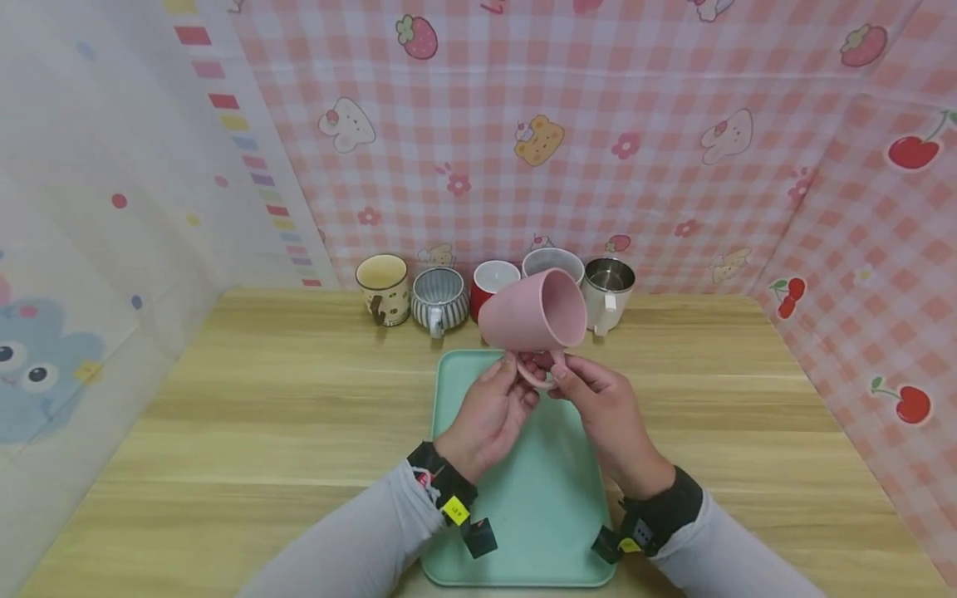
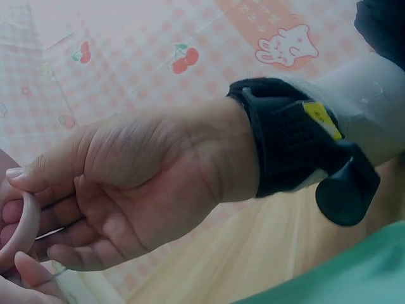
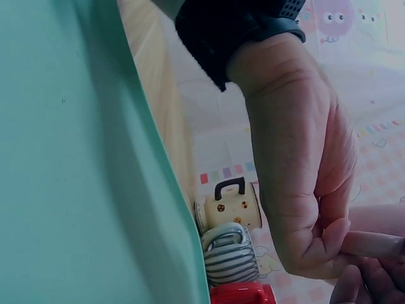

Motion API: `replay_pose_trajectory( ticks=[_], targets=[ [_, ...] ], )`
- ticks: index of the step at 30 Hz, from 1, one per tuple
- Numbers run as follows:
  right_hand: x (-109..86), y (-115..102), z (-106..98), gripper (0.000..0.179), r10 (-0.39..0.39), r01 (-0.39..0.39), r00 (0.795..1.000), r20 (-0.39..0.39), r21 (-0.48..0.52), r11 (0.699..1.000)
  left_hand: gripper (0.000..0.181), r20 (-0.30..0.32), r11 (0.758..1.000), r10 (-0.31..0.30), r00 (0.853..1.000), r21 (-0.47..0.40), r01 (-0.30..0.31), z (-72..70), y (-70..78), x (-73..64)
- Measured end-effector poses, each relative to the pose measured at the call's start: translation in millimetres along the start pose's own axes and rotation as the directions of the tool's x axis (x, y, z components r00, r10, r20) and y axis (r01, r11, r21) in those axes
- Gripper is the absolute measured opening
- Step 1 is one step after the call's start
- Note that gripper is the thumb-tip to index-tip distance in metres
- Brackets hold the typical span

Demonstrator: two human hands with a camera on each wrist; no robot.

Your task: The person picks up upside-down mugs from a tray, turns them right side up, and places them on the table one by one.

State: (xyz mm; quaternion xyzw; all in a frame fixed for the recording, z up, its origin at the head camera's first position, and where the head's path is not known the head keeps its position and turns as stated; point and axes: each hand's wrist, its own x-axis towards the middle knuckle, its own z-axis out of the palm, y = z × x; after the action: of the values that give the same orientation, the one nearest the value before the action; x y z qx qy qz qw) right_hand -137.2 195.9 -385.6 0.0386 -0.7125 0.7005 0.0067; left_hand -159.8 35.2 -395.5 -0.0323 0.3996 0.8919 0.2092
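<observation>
In the head view a pink mug (image 1: 516, 316) is held in the air, tilted on its side, its mouth facing right and its handle (image 1: 532, 380) pointing down. My left hand (image 1: 486, 415) pinches the left part of that handle between thumb and fingers. On the other side my right hand (image 1: 616, 415) grips the handle near the mouth end. Below both hands lies a mint green tray (image 1: 531, 515). The left wrist view shows the handle curve (image 2: 26, 228) at the left fingertips; the right wrist view shows a piece of handle (image 3: 373, 244) at the right fingers.
Along the back wall stand a cream mug (image 1: 383, 286), a grey striped mug (image 1: 441, 303), a red mug (image 1: 479, 301), a white-rimmed mug (image 1: 553, 259) mostly hidden behind the pink one, and a white steel-lined mug (image 1: 607, 291). Wood-grain table (image 1: 299, 415) surrounds the tray.
</observation>
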Motion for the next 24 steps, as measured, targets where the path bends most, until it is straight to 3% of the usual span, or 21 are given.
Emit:
replay_pose_trajectory(
  ticks=[6,12,24],
  targets=[
    [2.6,2.6,-1.4,0.042,0.050,-0.051,0.999,0.011,0.088,0.995,0.043,-0.020,0.999,-0.040,0.999,0.013,0.040,-2.2,-6.2,2.5],
    [3.2,1.8,-2.0,0.021,0.135,-0.138,0.990,0.028,0.201,0.970,0.037,-0.036,0.997,-0.083,0.996,0.005,0.083,-3.0,-12.9,4.4],
    [2.6,-0.1,-4.8,0.017,0.131,-0.156,0.984,0.119,0.237,0.959,0.032,-0.020,0.993,-0.113,0.993,0.020,0.113,-3.7,-18.7,4.4]
  ],
)
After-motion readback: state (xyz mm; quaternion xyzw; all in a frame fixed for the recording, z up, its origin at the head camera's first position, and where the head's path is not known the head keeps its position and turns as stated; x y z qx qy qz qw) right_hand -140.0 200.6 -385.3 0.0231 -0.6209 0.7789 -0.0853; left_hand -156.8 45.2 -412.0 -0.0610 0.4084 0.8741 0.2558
